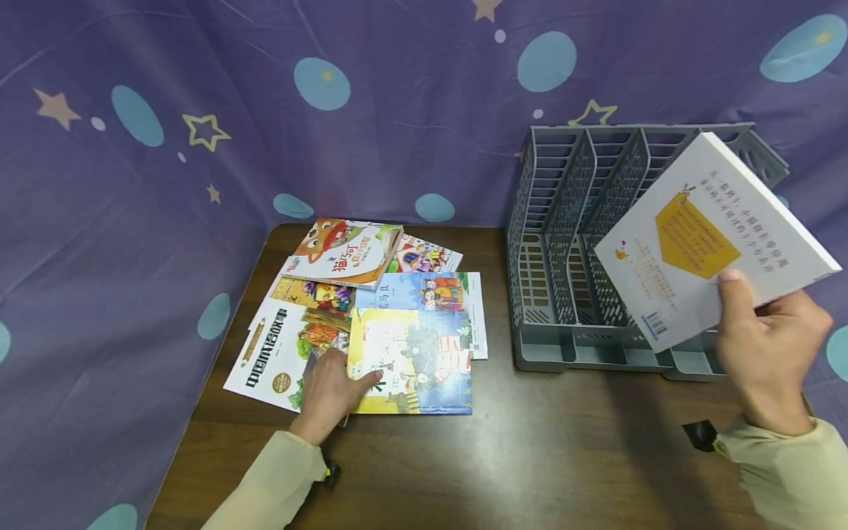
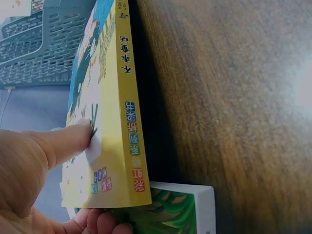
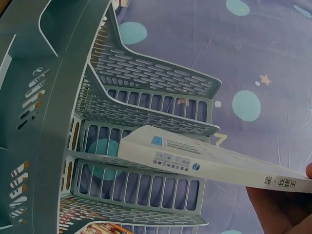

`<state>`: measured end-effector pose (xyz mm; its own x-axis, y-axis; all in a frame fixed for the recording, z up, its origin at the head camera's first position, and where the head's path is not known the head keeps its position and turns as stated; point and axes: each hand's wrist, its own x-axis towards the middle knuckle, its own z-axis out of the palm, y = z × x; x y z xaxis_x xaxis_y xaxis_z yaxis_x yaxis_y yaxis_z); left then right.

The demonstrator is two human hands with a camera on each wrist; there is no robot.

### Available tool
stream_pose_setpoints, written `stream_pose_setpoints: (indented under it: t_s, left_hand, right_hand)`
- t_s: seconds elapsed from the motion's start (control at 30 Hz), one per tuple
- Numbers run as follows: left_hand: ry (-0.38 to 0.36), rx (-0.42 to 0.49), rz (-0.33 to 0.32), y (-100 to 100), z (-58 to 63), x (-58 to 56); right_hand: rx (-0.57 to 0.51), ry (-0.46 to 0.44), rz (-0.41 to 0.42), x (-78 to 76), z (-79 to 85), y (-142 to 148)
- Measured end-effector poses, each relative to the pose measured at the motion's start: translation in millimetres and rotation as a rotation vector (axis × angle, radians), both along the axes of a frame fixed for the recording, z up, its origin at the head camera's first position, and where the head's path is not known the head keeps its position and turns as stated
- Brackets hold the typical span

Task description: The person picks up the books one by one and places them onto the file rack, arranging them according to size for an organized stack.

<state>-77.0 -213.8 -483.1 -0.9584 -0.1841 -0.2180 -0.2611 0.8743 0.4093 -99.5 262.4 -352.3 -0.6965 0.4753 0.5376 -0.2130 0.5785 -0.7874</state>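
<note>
In the head view, my right hand (image 1: pixel 771 346) holds up a white book (image 1: pixel 695 228), thumb on its back cover with the orange patch. The book is tilted in front of the grey-green file rack (image 1: pixel 543 352); the right wrist view shows its spine (image 3: pixel 219 171) near the dividers. On the left, my left hand (image 1: pixel 327 390) pinches the left edge of a yellow-and-blue picture book (image 1: pixel 411 368). In the left wrist view the thumb presses its cover and the fingers lie under its edge. A white book with a green picture (image 2: pixel 170 209) is partly visible beneath.
Several other books overlap on the wooden table (image 1: pixel 490 471): a white one with black characters (image 1: pixel 271 368), a blue one (image 1: pixel 404 287), and one with an orange animal (image 1: pixel 351 254). A purple curtain (image 1: pixel 411 132) stands behind the table and rack.
</note>
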Motion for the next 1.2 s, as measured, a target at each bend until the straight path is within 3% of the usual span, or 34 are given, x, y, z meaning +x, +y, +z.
stream_pose_setpoints:
  t_s: [0.43, 0.73, 1.07, 1.2]
  left_hand:
    - [-0.030, 0.015, 0.018, -1, 0.2, -2.2]
    - [-0.026, 0.027, 0.024, -1, -0.2, -3.8]
    - [-0.028, 0.075, 0.020, -3, -1.0, -1.6]
    - [-0.026, 0.103, 0.039, -3, 0.3, -0.8]
  right_hand:
    - [0.040, -0.011, -0.051, -7.4, -5.9, 8]
    - [0.123, -0.003, -0.098, -16.7, -13.8, 13]
    - [0.042, -0.013, -0.110, -20.8, -11.9, 14]
    - [0.055, -0.014, -0.112, -20.8, -11.9, 14]
